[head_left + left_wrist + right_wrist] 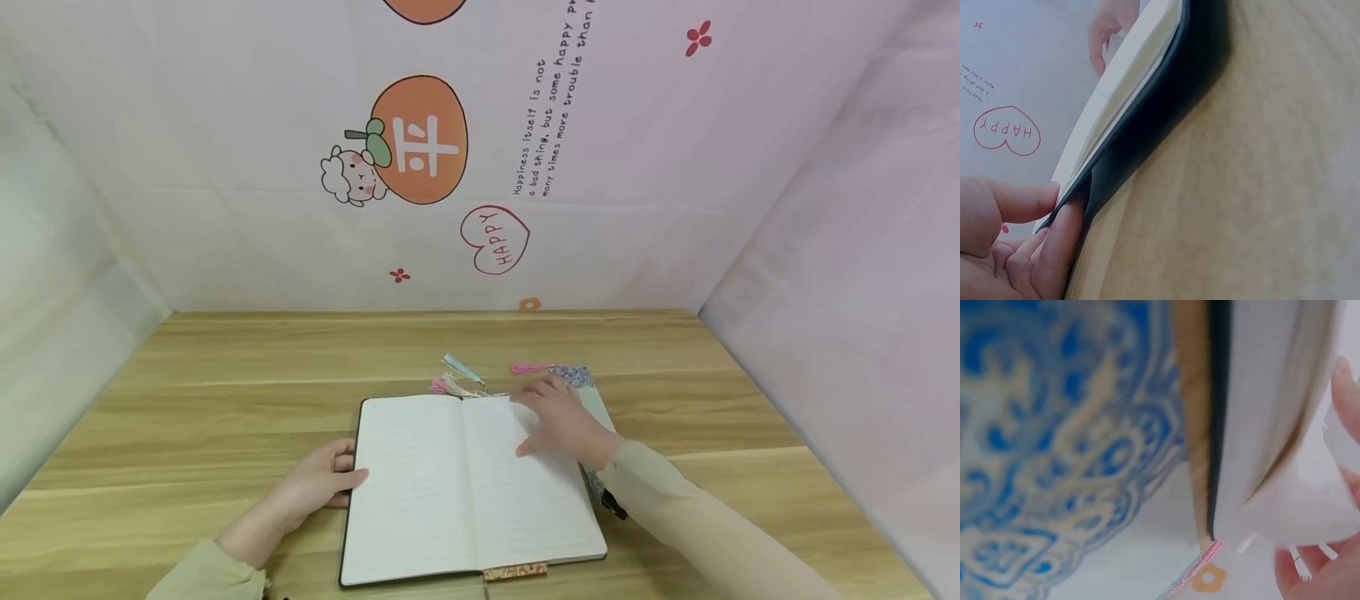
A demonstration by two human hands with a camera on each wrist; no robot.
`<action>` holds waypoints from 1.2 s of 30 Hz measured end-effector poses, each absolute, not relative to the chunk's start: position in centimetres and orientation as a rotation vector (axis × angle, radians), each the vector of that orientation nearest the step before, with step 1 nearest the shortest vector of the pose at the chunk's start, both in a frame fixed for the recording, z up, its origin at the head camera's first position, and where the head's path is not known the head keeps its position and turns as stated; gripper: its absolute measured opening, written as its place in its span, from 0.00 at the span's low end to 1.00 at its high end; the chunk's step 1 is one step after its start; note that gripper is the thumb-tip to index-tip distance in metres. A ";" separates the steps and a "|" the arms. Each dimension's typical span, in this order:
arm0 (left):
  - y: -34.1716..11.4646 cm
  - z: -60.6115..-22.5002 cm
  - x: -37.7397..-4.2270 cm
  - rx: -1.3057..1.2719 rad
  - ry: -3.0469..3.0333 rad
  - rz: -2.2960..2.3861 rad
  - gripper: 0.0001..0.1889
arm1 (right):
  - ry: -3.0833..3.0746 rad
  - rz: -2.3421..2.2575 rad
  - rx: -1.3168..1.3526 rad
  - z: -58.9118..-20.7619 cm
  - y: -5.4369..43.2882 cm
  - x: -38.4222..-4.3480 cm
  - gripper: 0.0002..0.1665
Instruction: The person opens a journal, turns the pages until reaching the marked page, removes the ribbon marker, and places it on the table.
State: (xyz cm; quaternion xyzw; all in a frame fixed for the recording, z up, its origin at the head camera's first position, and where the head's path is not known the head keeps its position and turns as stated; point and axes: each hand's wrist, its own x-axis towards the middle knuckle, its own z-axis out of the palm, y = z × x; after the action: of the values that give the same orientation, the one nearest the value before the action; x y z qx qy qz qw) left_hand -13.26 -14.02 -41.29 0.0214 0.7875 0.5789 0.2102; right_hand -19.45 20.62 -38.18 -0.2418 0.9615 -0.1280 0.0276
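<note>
Left hand [318, 479] grips the open notebook [412, 483] by its left edge. Right hand [562, 423] is over the right page [525, 508]; hold cannot be told. Notebook lies midway between the worktop's [262, 367] side edges. Cover [1147, 128] probably stiff; leaves [1260, 394] likely light, easily creased; grasp outer corners.

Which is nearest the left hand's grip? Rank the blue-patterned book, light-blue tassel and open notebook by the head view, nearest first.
1. Open notebook: its left edge is in the left hand's grip.
2. Light-blue tassel: beyond the notebook's top edge.
3. Blue-patterned book: at the notebook's right side.
</note>
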 end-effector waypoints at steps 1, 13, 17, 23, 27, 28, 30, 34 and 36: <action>-14.0 -41.3 -13.3 0.060 2.190 1.609 0.30 | 2.969 -0.390 -0.783 -38.1 20.7 -19.3 0.42; -14.0 -41.3 -13.2 0.066 2.193 1.609 0.31 | 2.620 -0.770 -1.090 -36.4 22.8 -17.0 0.26; -14.0 -41.2 -13.1 0.057 2.191 1.613 0.30 | 2.485 -0.925 -1.064 -35.7 23.3 -16.5 0.25; -14.0 -41.1 -13.1 0.068 2.190 1.612 0.31 | 2.340 -1.151 -0.852 -35.2 23.3 -16.0 0.23; -14.0 -41.1 -13.0 0.067 2.195 1.610 0.32 | 2.269 -1.300 -0.678 -34.7 22.8 -15.5 0.23; -14.0 -41.1 -13.0 0.064 2.194 1.610 0.32 | 2.250 -1.338 -0.635 -34.6 22.6 -15.4 0.24; -14.0 -41.1 -13.0 0.064 2.196 1.612 0.32 | 2.198 -1.411 -0.563 -34.3 22.3 -15.1 0.26; -14.0 -41.1 -13.0 0.065 2.198 1.612 0.31 | 2.072 -1.531 -0.515 -33.9 21.3 -14.4 0.33; -14.0 -41.1 -13.0 0.065 2.199 1.612 0.31 | 2.047 -1.524 -0.556 -33.9 20.6 -14.0 0.34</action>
State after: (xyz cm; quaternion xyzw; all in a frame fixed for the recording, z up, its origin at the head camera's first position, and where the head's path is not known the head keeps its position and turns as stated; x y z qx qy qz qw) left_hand -13.01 -13.99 -41.12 0.0234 0.7891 0.5784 0.2054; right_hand -14.03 20.63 -33.90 -0.2053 0.7563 -0.5631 0.2621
